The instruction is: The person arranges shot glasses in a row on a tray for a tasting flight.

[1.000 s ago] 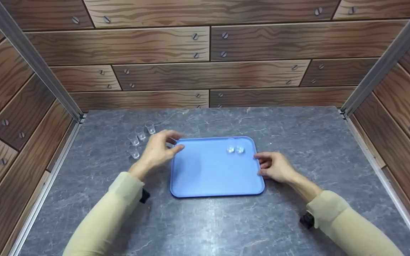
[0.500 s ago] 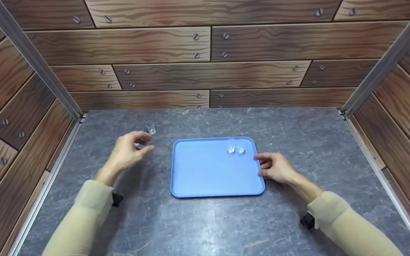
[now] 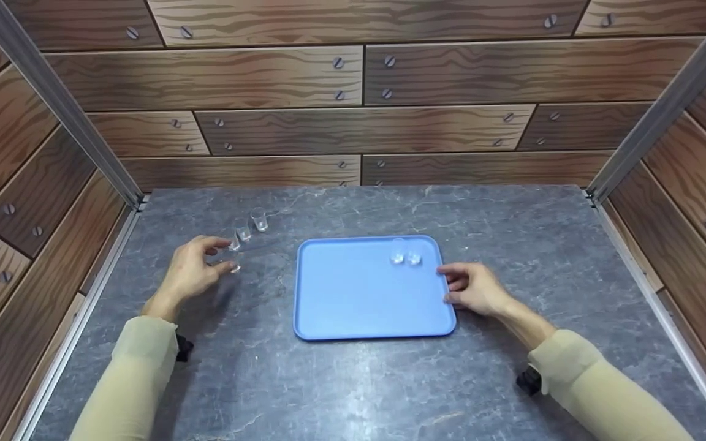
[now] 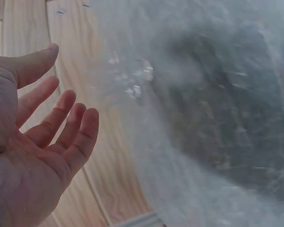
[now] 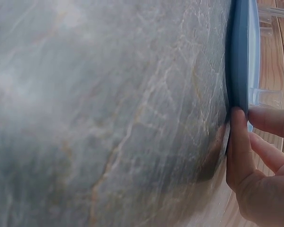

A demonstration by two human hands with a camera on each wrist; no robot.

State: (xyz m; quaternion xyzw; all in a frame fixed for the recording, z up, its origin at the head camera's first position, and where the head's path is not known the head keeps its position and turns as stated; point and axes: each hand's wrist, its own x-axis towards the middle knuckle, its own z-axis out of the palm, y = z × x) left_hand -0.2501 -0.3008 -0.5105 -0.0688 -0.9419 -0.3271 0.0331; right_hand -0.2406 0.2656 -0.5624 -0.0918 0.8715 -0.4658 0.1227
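Several small clear shot glasses stand in a slanting row at the left; the farthest shot glass (image 3: 259, 219) and the one beside it (image 3: 243, 229) show best. My left hand (image 3: 190, 266) is at the row's near end, thumb and fingers apart, fingertips partly covering the nearer glasses. Whether they touch glass, I cannot tell. In the left wrist view the left hand (image 4: 47, 127) is spread, with blurred glasses (image 4: 132, 78) beyond its fingertips. My right hand (image 3: 478, 288) grips the right rim of a blue tray (image 3: 365, 294). Two shot glasses (image 3: 405, 254) stand in its far right corner.
The tray lies flat on a grey marbled table (image 3: 353, 386). Wood-patterned walls (image 3: 353, 79) surround the table at the back and sides, with metal posts (image 3: 665, 98) at the corners.
My left hand has moved left from the tray's far left corner to the near end of the glass row. The right hand and the tray stay in place.
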